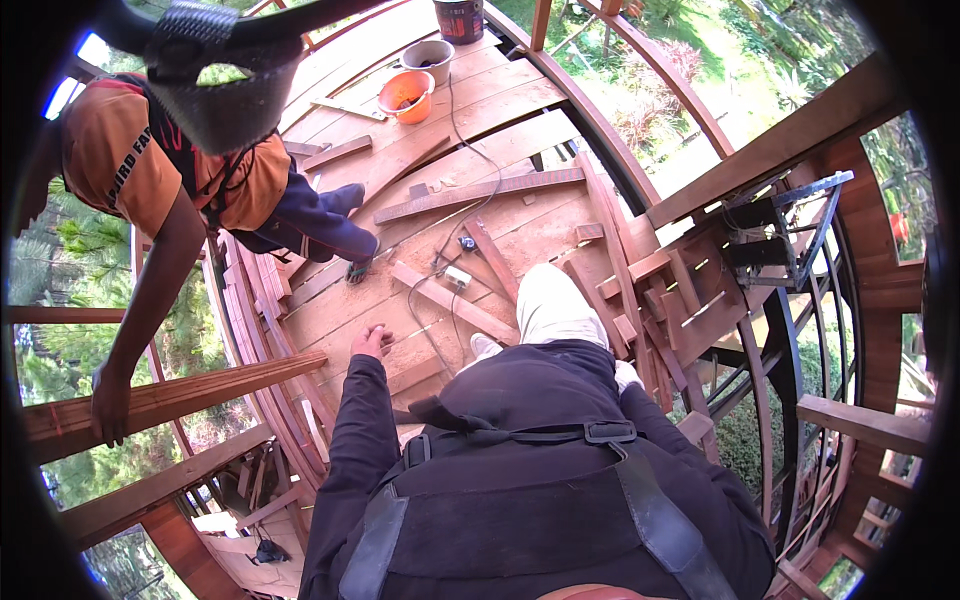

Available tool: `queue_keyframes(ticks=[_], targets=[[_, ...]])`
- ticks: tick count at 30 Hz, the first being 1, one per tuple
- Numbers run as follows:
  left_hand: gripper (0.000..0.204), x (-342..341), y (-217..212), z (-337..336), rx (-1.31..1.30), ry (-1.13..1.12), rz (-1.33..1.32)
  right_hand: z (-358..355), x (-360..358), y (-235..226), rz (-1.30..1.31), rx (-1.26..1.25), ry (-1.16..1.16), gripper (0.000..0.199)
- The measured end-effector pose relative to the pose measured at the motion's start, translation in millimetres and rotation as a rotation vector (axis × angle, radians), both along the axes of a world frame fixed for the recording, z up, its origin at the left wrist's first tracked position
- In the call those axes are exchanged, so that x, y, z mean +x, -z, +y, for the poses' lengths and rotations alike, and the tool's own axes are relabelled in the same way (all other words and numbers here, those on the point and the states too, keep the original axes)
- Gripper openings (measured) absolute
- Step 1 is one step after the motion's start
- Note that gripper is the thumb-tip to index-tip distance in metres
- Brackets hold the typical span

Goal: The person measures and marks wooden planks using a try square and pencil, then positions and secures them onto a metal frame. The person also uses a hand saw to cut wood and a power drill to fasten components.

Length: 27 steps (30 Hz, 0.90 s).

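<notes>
My left hand [373, 341] hangs in the air above the plank floor, past the dark sleeve. Its fingers are loosely bent and partly spread, and nothing shows in them. Close by on its left is the end of a long brown wooden beam [265, 376]; the hand appears apart from it. A co-worker in an orange shirt [240, 190] stands at the left, with one hand [110, 405] on that beam. My right hand [627, 376] is a small pale patch low beside my right thigh, its fingers hidden. Near it lie wooden offcuts [655, 335].
Loose boards [480, 195] and a power cable [492, 165] lie across the sawdust-covered plank floor [350, 290]. An orange bucket [407, 96], a grey bucket [428, 62] and a dark bucket [459, 20] stand farther off. Gaps and open framing [770, 400] are on the right.
</notes>
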<state>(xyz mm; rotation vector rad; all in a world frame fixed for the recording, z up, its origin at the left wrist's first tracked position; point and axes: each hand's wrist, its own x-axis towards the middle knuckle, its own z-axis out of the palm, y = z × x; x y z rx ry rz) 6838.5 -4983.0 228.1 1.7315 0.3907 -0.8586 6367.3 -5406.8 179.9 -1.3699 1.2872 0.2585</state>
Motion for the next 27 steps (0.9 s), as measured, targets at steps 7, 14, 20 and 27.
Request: queue_keyframes(ticks=[7, 14, 20, 27], targets=[[0.026, 4, 38, -53, 0.126, 0.15, 0.204, -61, 139, -9, 0.124, -0.083, -0.148, 0.038], [0.03, 46, 50, -82, 0.264, 0.109, 0.326, -157, 219, 2, 0.347, 0.05, -0.4, 0.041], [0.033, 133, 24, -138, 0.362, -0.041, 0.328, -273, 331, -22, 0.069, 0.105, -0.137, 0.019], [0.033, 224, 2, -233, 0.194, -0.06, 0.171, -357, 454, -34, 0.01, 0.173, 0.001, 0.017]])
